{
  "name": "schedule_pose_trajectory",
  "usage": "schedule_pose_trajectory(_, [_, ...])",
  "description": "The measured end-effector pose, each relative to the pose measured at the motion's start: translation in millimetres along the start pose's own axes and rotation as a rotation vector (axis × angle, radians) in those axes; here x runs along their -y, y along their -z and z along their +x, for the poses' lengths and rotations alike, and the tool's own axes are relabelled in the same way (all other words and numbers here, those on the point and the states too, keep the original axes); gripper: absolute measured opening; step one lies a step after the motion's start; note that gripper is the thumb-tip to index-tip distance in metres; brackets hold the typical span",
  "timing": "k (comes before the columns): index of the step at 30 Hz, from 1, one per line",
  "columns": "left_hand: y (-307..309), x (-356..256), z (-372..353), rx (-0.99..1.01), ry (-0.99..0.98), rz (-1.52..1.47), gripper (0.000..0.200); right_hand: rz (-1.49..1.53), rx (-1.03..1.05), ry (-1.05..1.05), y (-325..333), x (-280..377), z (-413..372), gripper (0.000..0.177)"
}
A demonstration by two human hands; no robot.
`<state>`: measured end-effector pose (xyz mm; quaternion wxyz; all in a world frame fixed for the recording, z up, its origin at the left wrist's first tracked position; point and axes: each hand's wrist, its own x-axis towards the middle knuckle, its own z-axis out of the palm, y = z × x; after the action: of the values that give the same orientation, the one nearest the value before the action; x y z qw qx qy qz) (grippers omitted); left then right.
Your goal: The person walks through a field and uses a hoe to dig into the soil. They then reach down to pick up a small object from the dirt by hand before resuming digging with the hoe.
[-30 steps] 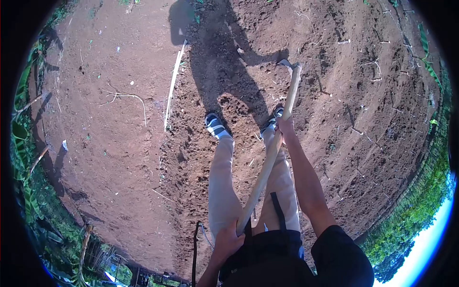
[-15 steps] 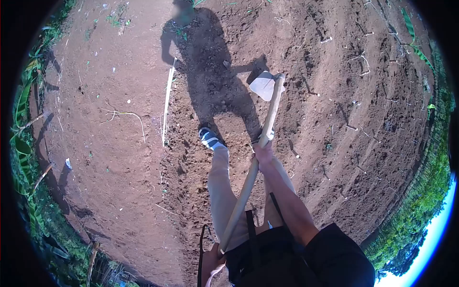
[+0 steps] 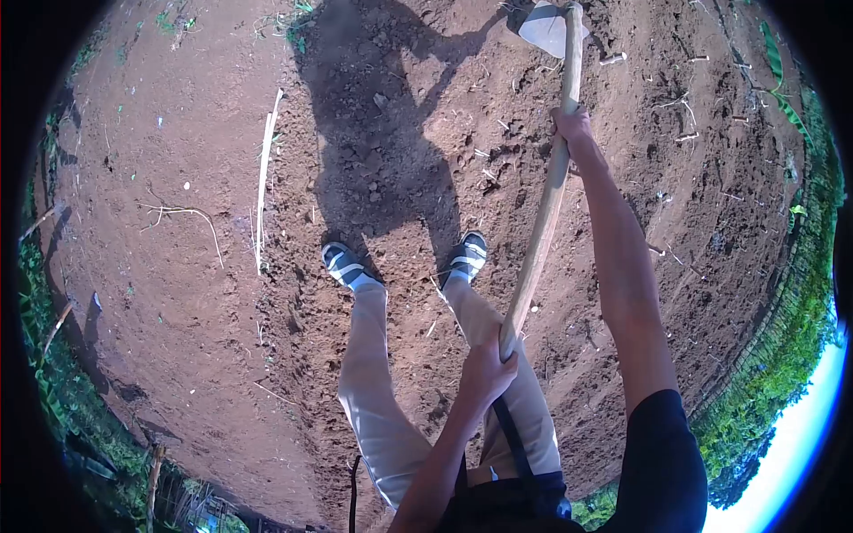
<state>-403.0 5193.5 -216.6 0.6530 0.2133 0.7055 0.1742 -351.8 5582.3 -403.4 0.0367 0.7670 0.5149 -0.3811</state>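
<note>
A hoe with a long wooden handle point(image 3: 544, 222) slants across the middle of the head view, with its pale metal blade point(image 3: 544, 31) at the top, over the soil. My left hand point(image 3: 489, 366) is wrapped round the handle's lower end, above my thigh. Farther up, my right hand point(image 3: 571, 124) grips the handle a short way below the blade. My two sandalled feet point(image 3: 348, 266) stand apart on the loose brown soil.
A split pale stick point(image 3: 266, 178) and a thin branched twig point(image 3: 191, 211) lie on the smoother soil at left. Short cut stems point(image 3: 613, 59) stick out of the furrowed soil at right. Green plants point(image 3: 773, 355) border the field.
The hoe has moved up and to the right, blade near the top edge. Both hands rose with it, the right arm now stretched forward. Both feet now show side by side.
</note>
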Motion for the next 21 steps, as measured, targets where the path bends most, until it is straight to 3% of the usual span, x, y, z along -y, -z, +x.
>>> schedule_pose_trajectory(3, [1.2,4.7,6.1,0.000,0.024,-0.038,0.055,-0.120,0.028,-0.035,-26.5,-17.3,25.3,0.062])
schedule_pose_trajectory(7, [13.4,27.4,-17.6,0.041,0.123,0.090,0.055,-0.067,0.066,-0.080,-47.2,-47.4,-3.4,0.067])
schedule_pose_trajectory(10, [23.3,34.6,-50.2,0.078,0.119,0.058,0.056,-0.065,0.042,-0.153,-35.2,-22.2,-60.9,0.068])
schedule_pose_trajectory(11, [13.5,49.3,-65.8,0.053,0.073,0.017,0.062,-0.196,0.040,-0.097,-47.1,-43.9,-52.1,0.070])
schedule_pose_trajectory(14, [26.6,50.6,-98.8,0.069,0.123,0.113,0.060,-0.184,0.045,-0.108,-66.9,-75.3,-76.3,0.066])
schedule_pose_trajectory(15, [36.3,55.3,-109.2,0.071,0.121,0.126,0.060,-0.171,0.043,-0.114,-68.2,-79.0,-94.4,0.066])
schedule_pose_trajectory(17, [63.2,58.3,-134.7,0.123,0.176,0.303,0.055,0.212,0.137,-0.245,-67.0,-83.8,-144.6,0.061])
schedule_pose_trajectory(18, [71.8,68.0,-149.4,0.132,0.183,0.315,0.055,0.219,0.140,-0.261,-84.4,-106.2,-155.5,0.061])
schedule_pose_trajectory(20, [92.1,87.4,-172.1,0.162,0.203,0.429,0.049,0.056,-0.078,-0.222,-137.0,-171.6,-161.8,0.054])
schedule_pose_trajectory(21, [110.5,92.0,-174.4,0.178,0.255,0.421,0.044,0.068,-0.076,-0.237,-137.4,-168.1,-184.9,0.054])
